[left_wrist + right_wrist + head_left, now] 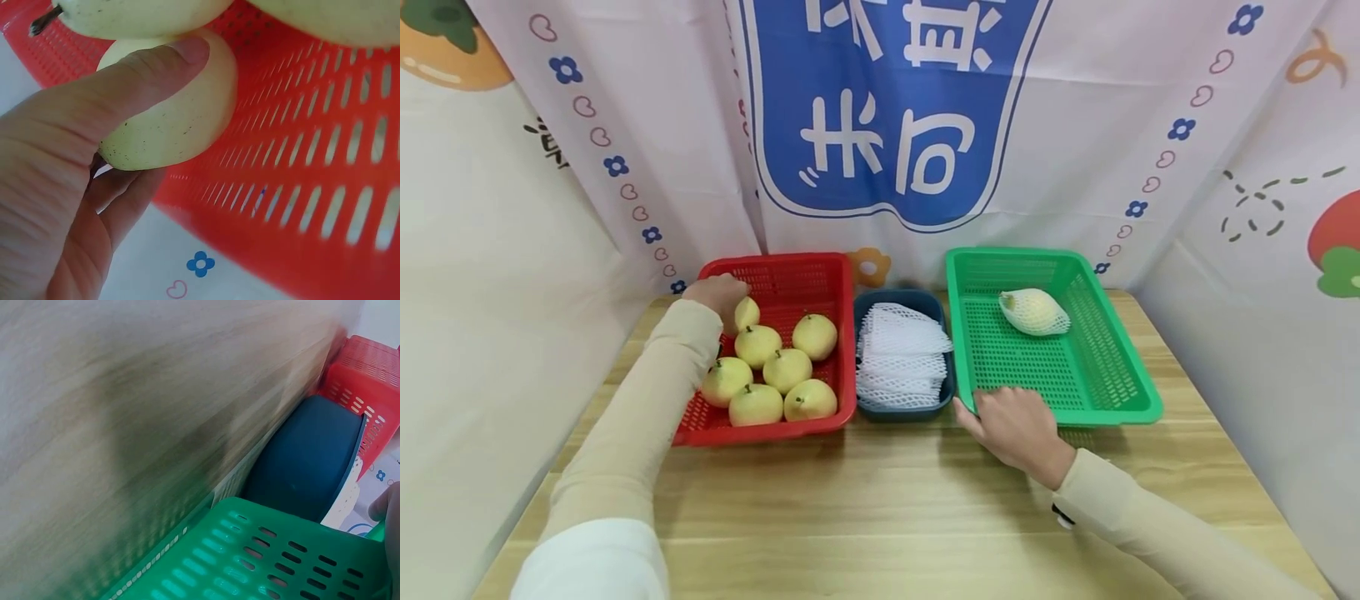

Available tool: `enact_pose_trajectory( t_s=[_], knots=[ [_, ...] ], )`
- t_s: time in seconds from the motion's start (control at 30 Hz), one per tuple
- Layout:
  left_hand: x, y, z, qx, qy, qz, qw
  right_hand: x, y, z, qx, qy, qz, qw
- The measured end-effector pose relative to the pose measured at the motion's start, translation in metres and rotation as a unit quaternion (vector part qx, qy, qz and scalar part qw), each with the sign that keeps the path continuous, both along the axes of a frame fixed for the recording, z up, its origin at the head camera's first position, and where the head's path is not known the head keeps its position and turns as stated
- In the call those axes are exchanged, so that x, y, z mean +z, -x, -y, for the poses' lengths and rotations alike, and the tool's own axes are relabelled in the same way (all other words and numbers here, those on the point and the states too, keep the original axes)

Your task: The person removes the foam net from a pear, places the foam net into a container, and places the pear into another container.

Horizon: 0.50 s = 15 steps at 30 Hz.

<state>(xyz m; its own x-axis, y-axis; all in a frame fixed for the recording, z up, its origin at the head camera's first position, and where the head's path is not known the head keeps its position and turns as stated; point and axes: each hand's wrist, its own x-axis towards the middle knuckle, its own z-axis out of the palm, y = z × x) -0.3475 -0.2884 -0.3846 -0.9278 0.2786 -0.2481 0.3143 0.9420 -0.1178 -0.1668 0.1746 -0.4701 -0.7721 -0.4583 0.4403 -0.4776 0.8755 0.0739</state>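
Observation:
My left hand [717, 295] is at the back left of the red basket [847, 350], gripping a pale yellow pear [181, 122]. In the left wrist view the thumb lies across the pear and the fingers curl beneath it. Several more pears [757, 406] lie in front of that hand in the basket. My right hand [1018, 429] holds the front left corner of the green basket [1112, 416], fingers over the rim and thumb outside. Inside the green basket a pear in a white foam net [1036, 312] lies on its side.
Between the baskets stands a dark blue bin [901, 414] holding a stack of white foam nets [901, 354]. All stand on a wood-grain table [850, 517]. A printed cloth [685, 150] hangs behind, with white sheets at both sides.

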Motion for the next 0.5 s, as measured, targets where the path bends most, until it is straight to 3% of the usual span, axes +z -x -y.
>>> enact_pose_trajectory(
  t_s=[0.3,0.5],
  knots=[
    [-0.012,0.002,0.002,0.003,0.006,0.016,0.9998,0.000,0.001,0.002,-0.002,-0.004,0.002,1.0000],
    [-0.001,0.002,-0.002,-0.002,0.002,0.024,0.9997,0.000,0.000,0.001,-0.004,-0.003,0.000,1.0000]
  ],
)
